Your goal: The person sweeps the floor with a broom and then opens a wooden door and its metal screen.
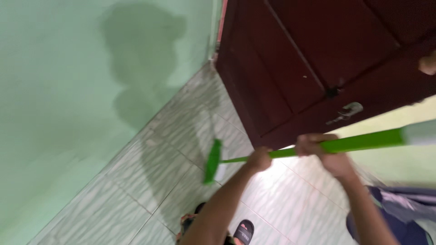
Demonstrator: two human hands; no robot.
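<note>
Left hand (260, 159) and right hand (313, 145) both clenched round slim green broom handle (359, 141), flat head (212, 161) on glossy tiles (150, 172)

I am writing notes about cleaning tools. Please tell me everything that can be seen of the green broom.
The green broom has a long, straight, bright green handle, plastic by its look, with a pale grey end at the right edge. Its narrow green head sits on the pale tiled floor near the dark brown door, with something whitish beside it. The handle lies almost level in the view. The left hand grips it lower down, and the right hand grips it higher up.
</note>
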